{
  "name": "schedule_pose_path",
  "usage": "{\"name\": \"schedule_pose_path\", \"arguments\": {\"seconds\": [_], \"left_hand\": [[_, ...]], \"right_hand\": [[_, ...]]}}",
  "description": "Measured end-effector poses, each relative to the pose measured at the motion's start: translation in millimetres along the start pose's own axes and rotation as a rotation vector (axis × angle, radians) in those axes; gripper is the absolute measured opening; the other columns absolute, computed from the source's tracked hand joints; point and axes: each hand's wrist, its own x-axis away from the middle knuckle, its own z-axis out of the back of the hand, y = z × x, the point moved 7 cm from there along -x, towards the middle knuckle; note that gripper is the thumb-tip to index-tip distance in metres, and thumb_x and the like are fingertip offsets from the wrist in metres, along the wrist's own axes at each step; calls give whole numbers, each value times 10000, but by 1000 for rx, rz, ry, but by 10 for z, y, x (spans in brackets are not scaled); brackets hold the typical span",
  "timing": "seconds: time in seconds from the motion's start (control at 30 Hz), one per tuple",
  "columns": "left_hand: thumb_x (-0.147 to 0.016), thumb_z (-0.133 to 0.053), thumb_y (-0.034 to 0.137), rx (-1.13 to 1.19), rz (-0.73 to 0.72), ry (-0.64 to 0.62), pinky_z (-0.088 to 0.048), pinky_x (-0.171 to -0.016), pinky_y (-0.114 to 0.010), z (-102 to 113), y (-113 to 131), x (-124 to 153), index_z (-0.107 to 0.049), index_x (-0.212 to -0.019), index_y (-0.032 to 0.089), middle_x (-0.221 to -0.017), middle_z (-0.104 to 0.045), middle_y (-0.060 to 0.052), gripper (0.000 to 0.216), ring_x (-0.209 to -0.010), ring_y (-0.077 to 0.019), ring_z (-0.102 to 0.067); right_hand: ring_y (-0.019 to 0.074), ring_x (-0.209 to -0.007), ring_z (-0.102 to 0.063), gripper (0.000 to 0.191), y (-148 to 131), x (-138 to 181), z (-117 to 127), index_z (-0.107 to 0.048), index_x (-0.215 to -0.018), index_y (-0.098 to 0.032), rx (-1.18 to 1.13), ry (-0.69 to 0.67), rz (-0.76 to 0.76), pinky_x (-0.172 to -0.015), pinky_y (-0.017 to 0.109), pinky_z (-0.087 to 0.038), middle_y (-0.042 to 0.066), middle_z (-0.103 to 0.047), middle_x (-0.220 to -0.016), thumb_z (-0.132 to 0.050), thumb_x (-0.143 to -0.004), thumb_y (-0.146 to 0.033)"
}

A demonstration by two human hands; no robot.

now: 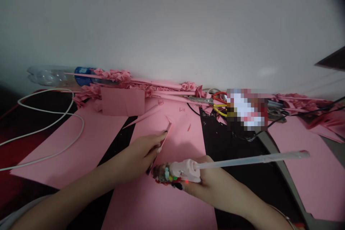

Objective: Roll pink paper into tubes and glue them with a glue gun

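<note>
In my right hand (215, 187) is a pale pink hot glue gun (190, 170), its front end decorated with colourful bits and a small red light glowing on it. A long translucent glue stick (250, 160) juts out of its back to the right. My left hand (141, 152) pinches a narrow folded piece of pink paper (167, 132) between thumb and fingers, tilted over a pink paper sheet (161, 201). The glue gun's front points left, close to my left fingers. Its nozzle tip is hard to make out.
Pink folded paper flowers (115, 75) with rolled stems lie along the wall beside a plastic bottle (54, 74). Scissors (202, 99) rest near a pixelated item (246, 109). A white cable (78, 133) loops at left; more pink sheets (309, 165) lie right.
</note>
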Motion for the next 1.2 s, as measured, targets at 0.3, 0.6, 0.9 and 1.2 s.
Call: {"name": "schedule_pose_path", "arguments": {"seconds": [0.3, 0.6, 0.9, 1.2], "left_hand": [[-901, -344, 167, 21, 16, 34, -428, -502, -203, 6, -3, 24, -509, -1214, 203, -740, -552, 21, 356, -516, -100, -507], [-897, -332, 156, 63, -9, -18, -447, -511, -192, -7, 31, 9, -465, -1274, 214, -853, -603, -5, 404, -532, -94, -528], [-898, -328, 168, 2, 22, 6, -415, -493, -198, 13, 19, 31, -500, -1202, 179, -704, -530, 25, 350, -507, -103, -494], [-889, -325, 169, 7, -6, -18, -420, -529, -194, -7, 21, 33, -522, -1170, 196, -732, -536, 19, 345, -558, -105, -503]], "right_hand": [[77, -524, -337, 153, 210, -1, 119, -503, -736, -175, 61, 140, -70, -470, 208, -253, -51, -401, -609, -434, -872, -163], [102, -598, -467, 127, 73, 20, -12, -489, -698, -177, 236, -34, -40, -533, 229, -310, -19, -512, -685, -550, -803, -213], [93, -559, -440, 155, 172, -19, 197, -532, -722, -172, 222, 170, -23, -517, 229, -314, -34, -486, -642, -467, -861, -188], [99, -509, -407, 163, 333, -15, 422, -554, -720, -172, 254, 422, -47, -466, 219, -299, -36, -460, -575, -469, -852, -213]]}}
